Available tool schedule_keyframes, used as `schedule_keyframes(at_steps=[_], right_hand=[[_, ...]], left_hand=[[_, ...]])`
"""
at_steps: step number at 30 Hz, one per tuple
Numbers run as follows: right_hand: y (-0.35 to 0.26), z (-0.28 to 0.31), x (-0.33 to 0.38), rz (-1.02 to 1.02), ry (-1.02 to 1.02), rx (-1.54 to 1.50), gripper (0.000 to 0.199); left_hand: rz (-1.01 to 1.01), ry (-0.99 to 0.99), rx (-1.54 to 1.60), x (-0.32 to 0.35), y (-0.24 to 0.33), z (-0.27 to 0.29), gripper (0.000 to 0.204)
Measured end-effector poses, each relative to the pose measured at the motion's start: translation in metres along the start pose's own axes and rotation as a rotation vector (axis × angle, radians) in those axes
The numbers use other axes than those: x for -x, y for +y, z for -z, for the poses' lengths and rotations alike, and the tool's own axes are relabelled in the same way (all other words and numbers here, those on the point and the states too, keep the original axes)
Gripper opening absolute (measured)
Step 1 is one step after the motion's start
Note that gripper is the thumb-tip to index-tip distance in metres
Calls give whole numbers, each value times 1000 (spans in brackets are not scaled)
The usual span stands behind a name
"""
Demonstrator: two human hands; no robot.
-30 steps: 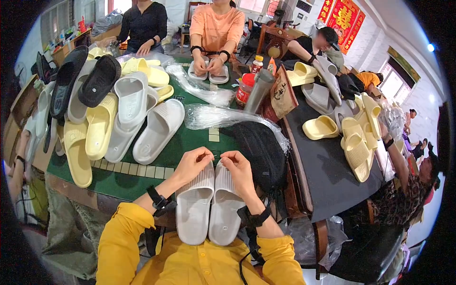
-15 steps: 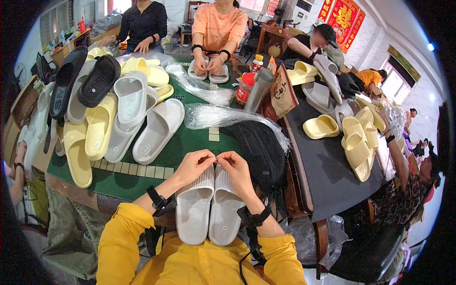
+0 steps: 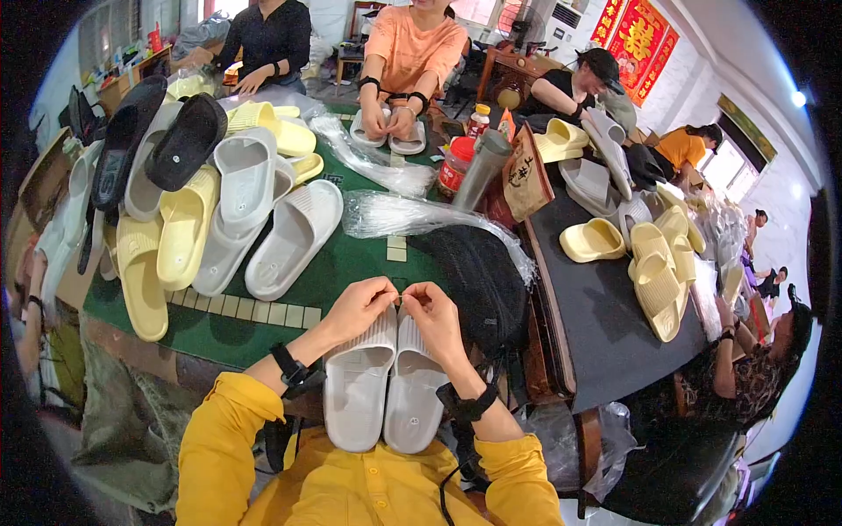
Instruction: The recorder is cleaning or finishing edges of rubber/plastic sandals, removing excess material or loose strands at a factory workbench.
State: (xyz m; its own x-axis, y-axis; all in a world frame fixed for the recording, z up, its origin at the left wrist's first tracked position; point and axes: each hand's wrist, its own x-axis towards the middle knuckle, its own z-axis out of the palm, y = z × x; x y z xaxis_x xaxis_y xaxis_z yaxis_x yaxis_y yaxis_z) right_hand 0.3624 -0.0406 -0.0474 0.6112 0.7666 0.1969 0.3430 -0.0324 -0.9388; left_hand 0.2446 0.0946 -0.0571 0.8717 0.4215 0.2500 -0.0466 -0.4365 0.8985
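A pair of grey slide slippers [image 3: 360, 394] rests side by side against my lap at the table's near edge, toes pointing away from me. Over their toe ends, my left hand [image 3: 361, 309] and my right hand [image 3: 431, 317] are both closed in a pinch, fingertips almost meeting. Between the fingertips runs a thin strand [image 3: 401, 296], too fine to make out clearly. Just beyond lie bundles of long clear plastic strands [image 3: 421, 216] on the green table top [image 3: 351, 250].
Grey, yellow and black slippers [image 3: 189, 228] are heaped on the left. A black bag [image 3: 478, 280] lies beside my right hand, with a grey flask [image 3: 482, 167] and red-lidded jar [image 3: 454, 167] behind it. More slippers cover the dark table [image 3: 605, 324]. Several people work around.
My hands stay over the slippers, fingertips drawn slightly apart. At the far right, a co-worker has pulled an arm back from the slipper pile.
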Motion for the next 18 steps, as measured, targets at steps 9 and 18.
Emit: schedule_keyframes(at_steps=[9, 18], right_hand=[[1, -4, -1, 50, -9, 45, 13], [-2, -5, 0, 68, -3, 125, 14]], left_hand=[[-116, 38, -25, 0, -1, -1, 11], [-123, 30, -72, -1, -2, -2, 13]])
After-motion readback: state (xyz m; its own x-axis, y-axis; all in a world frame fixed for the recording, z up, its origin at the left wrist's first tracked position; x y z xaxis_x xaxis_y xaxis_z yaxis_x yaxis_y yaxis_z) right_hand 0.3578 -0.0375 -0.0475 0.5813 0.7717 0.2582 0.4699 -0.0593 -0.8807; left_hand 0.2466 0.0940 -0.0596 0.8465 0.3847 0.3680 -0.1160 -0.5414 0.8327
